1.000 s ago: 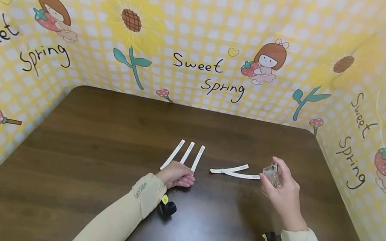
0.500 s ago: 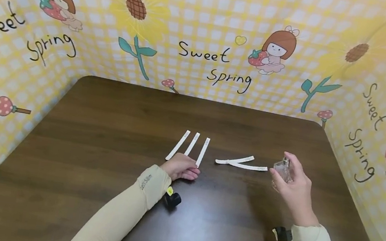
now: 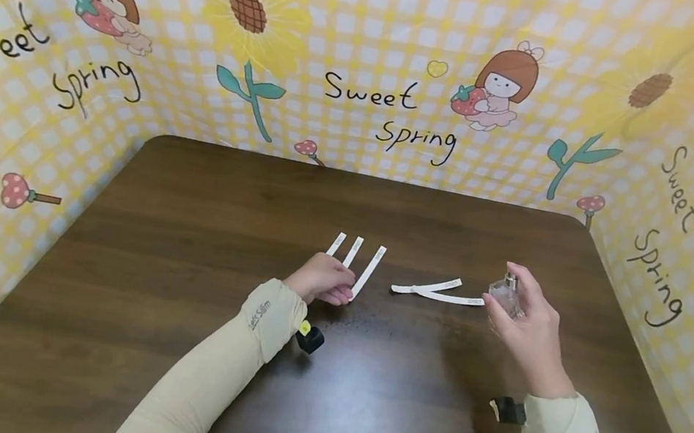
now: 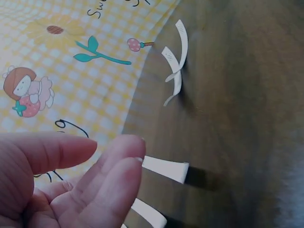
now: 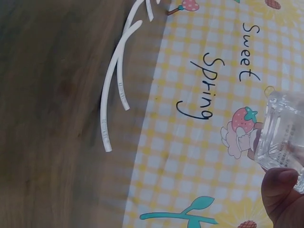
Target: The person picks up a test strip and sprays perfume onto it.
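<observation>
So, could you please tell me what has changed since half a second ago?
The left hand has moved left and forward, now hiding the near end of the leftmost white paper strip; the third strip from the left has turned slightly clockwise. The right hand still holds the clear glass bottle; the crossed strips stayed put.

Yellow-checked cloth [image 3: 278, 140] rises beyond my dark wooden table [image 3: 375, 398], its lettering, "Sweet Spring" [image 3: 371, 92], at 12 o'clock from me, printed sunflowers [image 3: 248, 10] at 11 and 1, a strawberry-hugging cartoon figure [image 3: 505, 86] between.
</observation>
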`<action>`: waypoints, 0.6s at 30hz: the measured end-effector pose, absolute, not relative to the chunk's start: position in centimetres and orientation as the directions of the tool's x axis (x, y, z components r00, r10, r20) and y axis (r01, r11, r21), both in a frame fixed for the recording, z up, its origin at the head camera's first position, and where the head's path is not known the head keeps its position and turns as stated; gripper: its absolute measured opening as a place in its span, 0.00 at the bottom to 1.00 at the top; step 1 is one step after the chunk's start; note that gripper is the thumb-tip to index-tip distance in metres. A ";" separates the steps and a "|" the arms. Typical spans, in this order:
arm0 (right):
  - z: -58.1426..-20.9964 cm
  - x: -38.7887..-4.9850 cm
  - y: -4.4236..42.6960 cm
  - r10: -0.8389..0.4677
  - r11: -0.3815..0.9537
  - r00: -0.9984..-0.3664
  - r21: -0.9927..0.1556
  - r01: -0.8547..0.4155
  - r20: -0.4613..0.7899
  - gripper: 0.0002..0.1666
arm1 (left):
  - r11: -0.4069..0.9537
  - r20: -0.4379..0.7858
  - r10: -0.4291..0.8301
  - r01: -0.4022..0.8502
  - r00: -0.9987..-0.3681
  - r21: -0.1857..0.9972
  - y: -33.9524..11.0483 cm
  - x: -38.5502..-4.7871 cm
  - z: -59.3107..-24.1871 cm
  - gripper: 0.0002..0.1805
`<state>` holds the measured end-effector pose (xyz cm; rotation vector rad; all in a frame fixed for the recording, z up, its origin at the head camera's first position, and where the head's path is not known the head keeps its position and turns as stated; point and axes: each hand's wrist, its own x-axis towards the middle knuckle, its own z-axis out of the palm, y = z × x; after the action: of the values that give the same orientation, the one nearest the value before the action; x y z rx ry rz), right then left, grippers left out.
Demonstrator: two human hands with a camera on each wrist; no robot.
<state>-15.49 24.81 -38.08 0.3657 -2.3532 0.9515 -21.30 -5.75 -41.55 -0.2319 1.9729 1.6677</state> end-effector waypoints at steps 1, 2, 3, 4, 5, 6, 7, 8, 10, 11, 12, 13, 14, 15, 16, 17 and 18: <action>-38.0 -15.6 24.8 -0.042 0.710 -0.801 -0.546 -0.444 0.597 0.35 | 0.232 -0.494 0.214 -0.448 -0.843 0.864 -5.6 -21.5 -41.3 0.15; -37.9 -15.7 24.7 -0.045 0.710 -0.804 -0.547 -0.443 0.593 0.35 | 0.237 -0.493 0.217 -0.444 -0.843 0.864 -5.4 -21.7 -41.1 0.15; -37.9 -15.7 24.7 -0.046 0.711 -0.809 -0.549 -0.439 0.587 0.35 | 0.243 -0.489 0.221 -0.438 -0.844 0.865 -5.2 -22.0 -40.8 0.15; -37.8 -15.8 24.5 -0.051 0.710 -0.813 -0.551 -0.438 0.580 0.35 | 0.244 -0.487 0.222 -0.435 -0.845 0.867 -5.2 -22.1 -40.7 0.15; -37.8 -15.8 24.3 -0.054 0.710 -0.817 -0.554 -0.436 0.573 0.35 | 0.247 -0.483 0.223 -0.430 -0.847 0.868 -5.2 -22.2 -40.5 0.14; -37.8 -15.9 24.2 -0.054 0.709 -0.822 -0.558 -0.431 0.567 0.35 | 0.251 -0.477 0.220 -0.423 -0.851 0.870 -5.1 -22.3 -40.4 0.14; -37.8 -15.9 24.1 -0.052 0.710 -0.824 -0.559 -0.427 0.564 0.35 | 0.255 -0.472 0.216 -0.418 -0.855 0.872 -5.0 -22.5 -40.3 0.13; -37.8 -16.0 24.0 -0.051 0.711 -0.825 -0.560 -0.425 0.562 0.35 | 0.257 -0.472 0.213 -0.416 -0.856 0.872 -4.8 -22.7 -40.1 0.12; -37.8 -16.0 23.9 -0.049 0.712 -0.825 -0.559 -0.424 0.563 0.35 | 0.266 -0.468 0.205 -0.412 -0.859 0.872 -4.5 -23.1 -40.1 0.11; -37.8 -16.1 23.9 -0.052 0.714 -0.823 -0.556 -0.427 0.566 0.35 | 0.271 -0.467 0.201 -0.409 -0.861 0.871 -4.2 -23.2 -40.1 0.10; -37.8 -16.1 23.9 -0.052 0.713 -0.822 -0.555 -0.428 0.568 0.35 | 0.276 -0.468 0.198 -0.410 -0.861 0.870 -4.0 -23.4 -40.1 0.09; -37.8 -16.1 23.9 -0.054 0.714 -0.818 -0.551 -0.432 0.572 0.35 | 0.276 -0.473 0.196 -0.415 -0.859 0.867 -3.7 -23.5 -40.2 0.09; -37.9 -16.1 23.9 -0.055 0.715 -0.814 -0.546 -0.436 0.578 0.35 | 0.276 -0.477 0.195 -0.419 -0.857 0.865 -3.4 -23.6 -40.4 0.09; -37.9 -16.1 23.9 -0.055 0.716 -0.810 -0.543 -0.439 0.583 0.35 | 0.276 -0.483 0.194 -0.425 -0.854 0.862 -3.1 -23.7 -40.6 0.09; -37.9 -16.2 23.9 -0.055 0.717 -0.807 -0.540 -0.441 0.588 0.35 | 0.278 -0.489 0.193 -0.430 -0.851 0.859 -2.8 -23.7 -40.9 0.09; -37.9 -16.2 23.9 -0.054 0.718 -0.804 -0.537 -0.443 0.592 0.35 | 0.281 -0.492 0.191 -0.433 -0.849 0.856 -2.6 -23.8 -41.1 0.10; -37.9 -16.2 23.8 -0.051 0.718 -0.803 -0.538 -0.442 0.593 0.35 | 0.285 -0.498 0.187 -0.439 -0.847 0.852 -2.3 -23.8 -41.4 0.10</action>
<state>-16.17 23.85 -37.90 0.3743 -2.3672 0.9350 -23.79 -2.29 -41.42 -0.2243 2.0450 1.6008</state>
